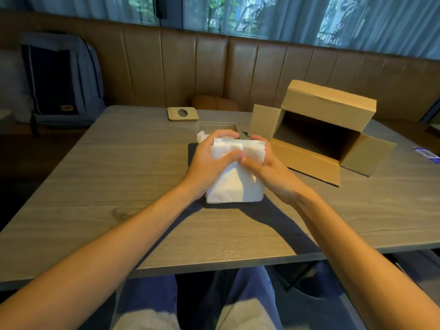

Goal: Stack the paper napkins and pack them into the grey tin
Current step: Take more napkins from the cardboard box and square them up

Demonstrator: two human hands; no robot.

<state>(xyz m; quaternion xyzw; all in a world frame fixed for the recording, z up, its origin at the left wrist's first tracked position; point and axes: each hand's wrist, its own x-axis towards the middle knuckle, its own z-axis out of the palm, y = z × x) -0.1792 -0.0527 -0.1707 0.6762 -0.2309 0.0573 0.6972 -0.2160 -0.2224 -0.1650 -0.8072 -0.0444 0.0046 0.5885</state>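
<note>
A thick stack of white paper napkins (234,184) stands on edge on a dark mat (262,210) at the table's middle. My left hand (209,160) grips its left side and top, and my right hand (266,163) grips its right side, thumbs meeting over the front. Just behind the hands sits the grey tin (215,126), its top uncovered, with some white paper showing at its left inner corner. Much of the tin's front is hidden by my fingers.
A wooden lid with a round hole (182,114) lies behind the tin. A cardboard box (326,129) lies on its side to the right, flaps spread toward me. A backpack (62,79) leans on the brown bench at far left. A small blue packet (427,155) lies at the right edge.
</note>
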